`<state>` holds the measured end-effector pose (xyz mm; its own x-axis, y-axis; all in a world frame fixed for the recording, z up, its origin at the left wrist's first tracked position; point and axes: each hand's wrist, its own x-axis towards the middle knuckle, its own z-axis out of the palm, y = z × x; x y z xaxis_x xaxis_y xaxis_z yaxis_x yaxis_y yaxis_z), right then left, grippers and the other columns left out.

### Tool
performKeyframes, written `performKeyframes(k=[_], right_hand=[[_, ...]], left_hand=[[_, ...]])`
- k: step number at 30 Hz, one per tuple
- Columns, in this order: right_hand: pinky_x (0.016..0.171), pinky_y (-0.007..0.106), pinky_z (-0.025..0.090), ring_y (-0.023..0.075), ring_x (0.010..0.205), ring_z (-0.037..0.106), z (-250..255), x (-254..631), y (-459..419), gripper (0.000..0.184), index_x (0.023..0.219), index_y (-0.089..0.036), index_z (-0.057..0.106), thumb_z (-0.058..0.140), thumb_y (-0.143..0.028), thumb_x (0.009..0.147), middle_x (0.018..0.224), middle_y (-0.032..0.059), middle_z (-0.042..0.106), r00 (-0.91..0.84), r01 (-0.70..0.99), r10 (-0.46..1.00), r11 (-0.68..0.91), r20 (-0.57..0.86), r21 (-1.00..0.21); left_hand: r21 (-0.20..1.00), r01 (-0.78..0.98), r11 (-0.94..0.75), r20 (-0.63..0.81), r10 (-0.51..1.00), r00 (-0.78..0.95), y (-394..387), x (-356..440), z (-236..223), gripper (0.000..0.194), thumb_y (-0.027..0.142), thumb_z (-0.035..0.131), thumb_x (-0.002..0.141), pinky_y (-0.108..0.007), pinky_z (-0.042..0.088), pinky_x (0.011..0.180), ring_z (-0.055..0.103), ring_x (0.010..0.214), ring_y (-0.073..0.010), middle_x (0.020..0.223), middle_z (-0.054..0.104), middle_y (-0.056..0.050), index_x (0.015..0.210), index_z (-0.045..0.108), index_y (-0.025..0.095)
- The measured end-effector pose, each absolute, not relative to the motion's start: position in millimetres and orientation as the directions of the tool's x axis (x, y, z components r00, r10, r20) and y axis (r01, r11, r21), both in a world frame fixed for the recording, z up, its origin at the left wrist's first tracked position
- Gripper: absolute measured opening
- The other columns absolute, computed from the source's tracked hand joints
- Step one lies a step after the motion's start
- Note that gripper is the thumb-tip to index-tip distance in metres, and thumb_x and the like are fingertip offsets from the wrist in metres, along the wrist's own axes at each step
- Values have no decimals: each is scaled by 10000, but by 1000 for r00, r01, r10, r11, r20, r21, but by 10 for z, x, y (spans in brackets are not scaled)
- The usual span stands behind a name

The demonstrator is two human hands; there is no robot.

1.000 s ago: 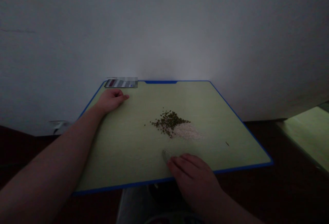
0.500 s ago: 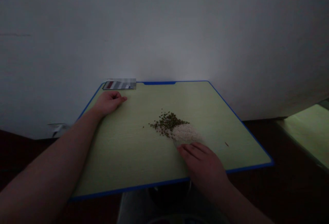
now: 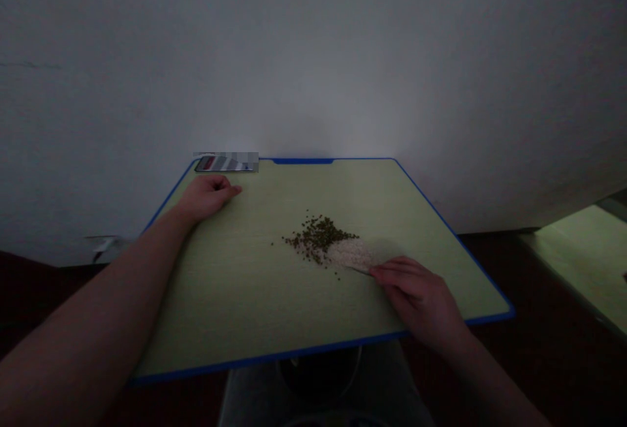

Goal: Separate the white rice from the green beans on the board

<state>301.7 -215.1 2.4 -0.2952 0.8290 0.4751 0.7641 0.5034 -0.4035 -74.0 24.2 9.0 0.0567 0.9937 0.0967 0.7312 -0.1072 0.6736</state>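
Left hand (image 3: pixel 208 195): is resting at 10 o'clock on the green cutting board (image 3: pixel 196 309), fingers are curling loosely, holding nothing.
Beans: small dark green beans (image 3: pixel 316 239) are lying in a loose, scattering heap near the board's middle.
Rice: white rice (image 3: pixel 350 254) is lying in a low heap, touching the beans at their 4 o'clock.
Right hand (image 3: pixel 416 296): is pinching a thin pointed sliver (image 3: pixel 359 270), fingers nearly closed, its tip reaching the rice from 4 o'clock.

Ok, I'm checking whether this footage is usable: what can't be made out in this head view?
- Thin strip: mostly hidden by the right hand, so its kind is unclear.
- Item at the board's far edge: pixelated.
- Rice and green seeds: single grains too small to make out.
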Motion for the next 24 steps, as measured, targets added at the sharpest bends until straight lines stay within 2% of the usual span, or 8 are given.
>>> performKeyframes(k=[4,9,17,24], right_hand=[[786,346,604,193,869,731,61,3028,-2187,249,1013,-229,753,541,-123,937,947,35,794,-246,760,854,463,458,-456],[725,303,597,178,804,728,88,2863,-2219,233,1025,-214,745,548,-124,938,894,37,786,-262,730,839,495,476,-471],[729,311,596,188,796,735,92,2711,-2142,232,1032,-173,747,537,-152,935,898,58,783,-206,782,886,404,416,-475],[715,279,588,171,774,735,130,2701,-2168,232,1006,-167,753,534,-169,929,872,57,781,-195,760,883,411,426,-504]], left_hand=[[661,744,-100,92,994,51,226,-722,119,351,481,634,693,-267,292,503,363,497,-116,500,406,32,539,467,213],[659,746,-93,84,995,50,224,-724,104,348,493,630,698,-261,284,495,367,496,-115,505,413,32,554,486,211],[672,735,-93,92,995,42,195,-696,145,325,462,634,685,-260,293,493,373,495,-115,493,409,32,543,487,209],[698,708,-110,98,994,58,225,-723,98,328,447,645,679,-260,290,490,357,488,-111,495,394,39,539,464,211]])
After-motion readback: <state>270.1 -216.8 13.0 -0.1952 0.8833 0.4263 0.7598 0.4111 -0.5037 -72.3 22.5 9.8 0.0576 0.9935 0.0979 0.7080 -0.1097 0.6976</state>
